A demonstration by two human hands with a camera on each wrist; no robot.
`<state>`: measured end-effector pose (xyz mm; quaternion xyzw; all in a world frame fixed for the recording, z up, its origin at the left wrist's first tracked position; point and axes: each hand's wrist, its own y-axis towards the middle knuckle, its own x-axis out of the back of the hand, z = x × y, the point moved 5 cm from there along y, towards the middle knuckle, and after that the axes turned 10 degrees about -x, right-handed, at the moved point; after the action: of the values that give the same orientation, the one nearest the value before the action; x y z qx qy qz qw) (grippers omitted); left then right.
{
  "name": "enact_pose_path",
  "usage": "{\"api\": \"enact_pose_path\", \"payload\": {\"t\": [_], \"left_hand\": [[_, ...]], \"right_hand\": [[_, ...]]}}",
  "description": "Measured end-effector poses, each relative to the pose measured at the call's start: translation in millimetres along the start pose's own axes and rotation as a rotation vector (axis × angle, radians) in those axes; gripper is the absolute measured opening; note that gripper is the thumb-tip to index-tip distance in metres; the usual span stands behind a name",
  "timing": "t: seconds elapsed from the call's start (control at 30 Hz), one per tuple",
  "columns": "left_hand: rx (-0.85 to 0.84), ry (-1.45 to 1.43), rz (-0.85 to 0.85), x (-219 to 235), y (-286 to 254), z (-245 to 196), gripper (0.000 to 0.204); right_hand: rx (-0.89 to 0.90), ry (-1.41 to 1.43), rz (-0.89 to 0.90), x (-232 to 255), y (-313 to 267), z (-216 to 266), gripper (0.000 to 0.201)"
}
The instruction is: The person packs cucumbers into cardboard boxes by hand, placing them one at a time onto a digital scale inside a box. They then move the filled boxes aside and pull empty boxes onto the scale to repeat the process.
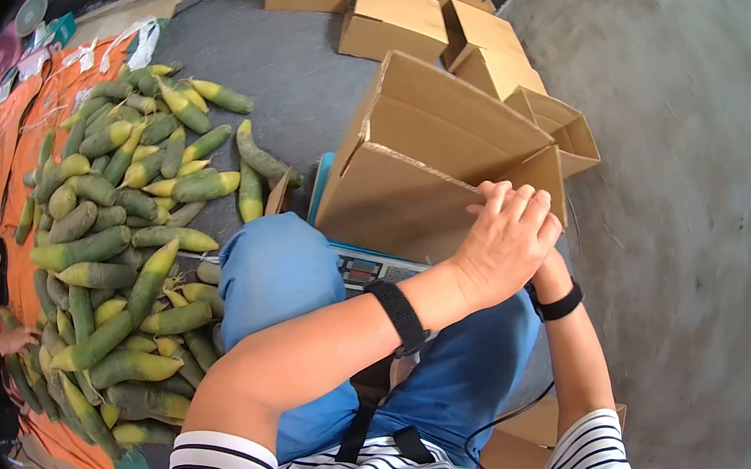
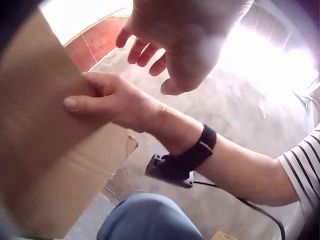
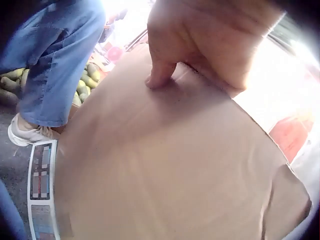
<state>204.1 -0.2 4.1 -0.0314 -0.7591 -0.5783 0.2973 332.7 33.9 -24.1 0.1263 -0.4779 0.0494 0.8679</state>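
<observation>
An open cardboard box [image 1: 417, 189] stands tilted in front of the person's knees, its upper flaps raised. The right hand [image 2: 112, 97] grips the box's edge, its thumb lying flat on the outer panel. In the right wrist view that thumb presses on the brown cardboard panel [image 3: 165, 150]. The left hand [image 1: 511, 234] reaches across, overlapping the right hand in the head view and hiding most of it. Its fingers [image 2: 145, 52] are loosely bent and hold nothing in the left wrist view. Under the box is a scale with a display panel [image 1: 366, 268].
A big heap of green radishes [image 1: 105, 246] covers an orange sheet [image 1: 10, 158] at left. Another person's hand [image 1: 17, 339] touches the heap's edge. Several cardboard boxes [image 1: 392, 18] stand at the back. A grey concrete surface [image 1: 691, 139] spans the right side.
</observation>
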Motion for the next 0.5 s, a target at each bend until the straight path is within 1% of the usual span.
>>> {"api": "enact_pose_path", "payload": {"t": [0.03,0.1,0.13,0.2,0.27,0.33,0.37,0.4,0.47,0.5], "left_hand": [[0.015,0.013,-0.001,2,-1,4,0.027],[0.126,0.053,0.115,-1,-5,14,0.027],[0.142,0.063,0.116,0,-6,16,0.027],[0.142,0.086,0.21,-4,-8,14,0.026],[0.16,0.128,0.212,-4,-12,15,0.026],[0.126,0.127,0.21,1,-14,16,0.025],[0.139,0.137,0.189,3,-14,17,0.025],[0.143,0.143,0.188,4,-12,20,0.025],[0.116,0.064,0.162,9,-10,18,0.024],[0.108,0.086,0.153,13,-7,16,0.023]], "right_hand": [[0.014,-0.022,0.024,-6,2,-3,0.018],[0.043,-0.064,0.073,-17,7,-10,0.021],[0.055,-0.085,0.097,-22,9,-12,0.022],[0.073,-0.131,0.132,-31,12,-17,0.026],[0.089,-0.181,0.162,-37,16,-21,0.029],[0.101,-0.23,0.184,-41,18,-23,0.033],[0.111,-0.255,0.194,-42,19,-24,0.035],[0.118,-0.253,0.197,-41,22,-15,0.035],[0.278,-0.549,0.126,-40,19,10,0.034],[0.229,-0.493,0.126,-43,21,-3,0.036]]}}
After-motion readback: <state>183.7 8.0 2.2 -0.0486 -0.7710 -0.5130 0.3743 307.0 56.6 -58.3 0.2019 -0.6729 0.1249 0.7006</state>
